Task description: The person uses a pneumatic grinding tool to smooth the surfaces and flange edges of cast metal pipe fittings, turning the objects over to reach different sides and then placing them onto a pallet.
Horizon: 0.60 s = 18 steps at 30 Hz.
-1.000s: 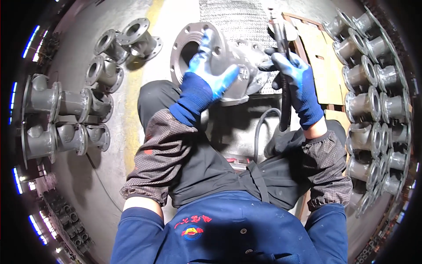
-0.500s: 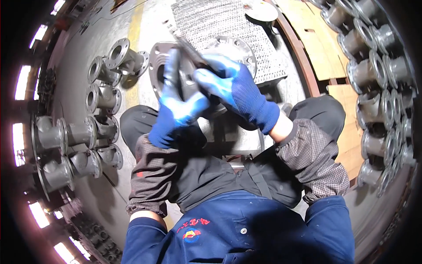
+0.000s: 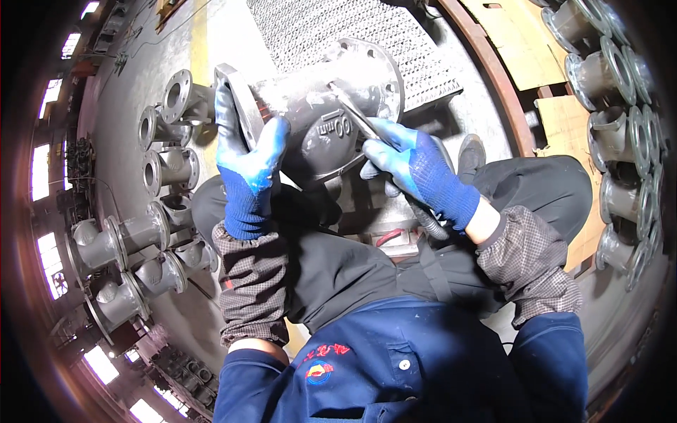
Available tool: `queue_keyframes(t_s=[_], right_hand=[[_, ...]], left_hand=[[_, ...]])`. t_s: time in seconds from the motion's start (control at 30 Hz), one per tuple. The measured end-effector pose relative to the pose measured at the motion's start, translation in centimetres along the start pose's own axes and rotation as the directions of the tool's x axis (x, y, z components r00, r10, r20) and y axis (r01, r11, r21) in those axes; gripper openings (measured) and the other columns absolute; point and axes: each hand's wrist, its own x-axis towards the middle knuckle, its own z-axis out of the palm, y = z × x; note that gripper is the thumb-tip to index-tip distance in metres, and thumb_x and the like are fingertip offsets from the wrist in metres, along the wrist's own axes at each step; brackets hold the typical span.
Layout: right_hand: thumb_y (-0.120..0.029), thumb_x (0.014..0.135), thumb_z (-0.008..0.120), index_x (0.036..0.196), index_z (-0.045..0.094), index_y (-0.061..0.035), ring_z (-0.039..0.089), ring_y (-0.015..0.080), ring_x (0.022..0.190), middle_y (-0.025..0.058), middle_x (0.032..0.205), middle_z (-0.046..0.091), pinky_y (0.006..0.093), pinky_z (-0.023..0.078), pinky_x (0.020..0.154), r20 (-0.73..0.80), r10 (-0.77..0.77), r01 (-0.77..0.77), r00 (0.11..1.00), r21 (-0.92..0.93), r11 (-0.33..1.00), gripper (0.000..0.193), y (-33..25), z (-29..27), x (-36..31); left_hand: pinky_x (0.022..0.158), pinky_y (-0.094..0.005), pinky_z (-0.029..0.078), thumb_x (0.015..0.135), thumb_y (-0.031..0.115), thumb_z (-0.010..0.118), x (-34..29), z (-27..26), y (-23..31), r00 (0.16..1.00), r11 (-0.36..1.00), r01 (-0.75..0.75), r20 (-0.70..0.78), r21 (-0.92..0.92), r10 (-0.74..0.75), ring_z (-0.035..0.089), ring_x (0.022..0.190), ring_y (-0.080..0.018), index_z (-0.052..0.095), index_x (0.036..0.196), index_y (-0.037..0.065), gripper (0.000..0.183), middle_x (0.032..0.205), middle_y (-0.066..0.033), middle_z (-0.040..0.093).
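Note:
A grey cast flanged pipe fitting (image 3: 310, 116), with a rounded belly and raised markings, lies in front of my knees. My left hand (image 3: 247, 162), in a blue coated glove, is closed around the rim of its left flange (image 3: 243, 106), thumb on the near side. In the same kind of glove, my right hand (image 3: 412, 162) grips a slim metal rod-shaped tool (image 3: 357, 118). The tool's tip rests on or just above the fitting's upper body; contact is unclear. Below the right hand a dark ribbed hose (image 3: 427, 217) hangs; where it joins is hidden.
Several grey flanged fittings (image 3: 159, 275) stand at the left, and more are stacked (image 3: 617, 141) at the right. A patterned metal plate (image 3: 338, 28) lies beyond the work. A brown steel rail (image 3: 493, 77) runs beside wooden boards (image 3: 543, 42) on the right.
My hands have moved apart, the left settling on the left flange. The tool has swung down to the fitting's body. The fitting has turned, bringing its marked belly into view.

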Motion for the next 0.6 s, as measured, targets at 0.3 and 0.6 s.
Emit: queue_keyframes(t_s=[0.3, 0.6], right_hand=[[-0.015, 0.089, 0.053, 0.125, 0.044, 0.0060, 0.057, 0.0065, 0.058, 0.0041, 0.073, 0.060, 0.0192, 0.042, 0.041, 0.052, 0.046, -0.050, 0.998, 0.092, 0.994, 0.043, -1.7, -0.6, 2.1], [-0.020, 0.087, 0.055, 0.128, 0.046, -0.0024, 0.061, 0.0100, 0.062, 0.0074, 0.079, 0.064, 0.0238, 0.049, 0.057, 0.183, -0.143, 0.170, 0.973, -0.144, 0.975, 0.045, -0.9, 2.9, 0.3]], left_hand=[[0.097, -0.0289, 0.038, 0.073, 0.000, 0.064, -0.2, -2.5, -1.3, 0.993, 0.992, -0.109, 0.061, 0.066, 0.105, 0.043, 0.118, -0.0165, 0.023, 0.141, 0.001, 0.080, 0.133, -0.0090, 0.041], [0.091, -0.0312, 0.044, 0.075, -0.001, 0.064, -0.3, -2.0, -0.1, 0.992, 0.995, -0.001, 0.123, -0.098, 0.013, 0.050, 0.108, -0.0184, 0.025, 0.142, 0.007, 0.077, 0.123, -0.0095, 0.048]])
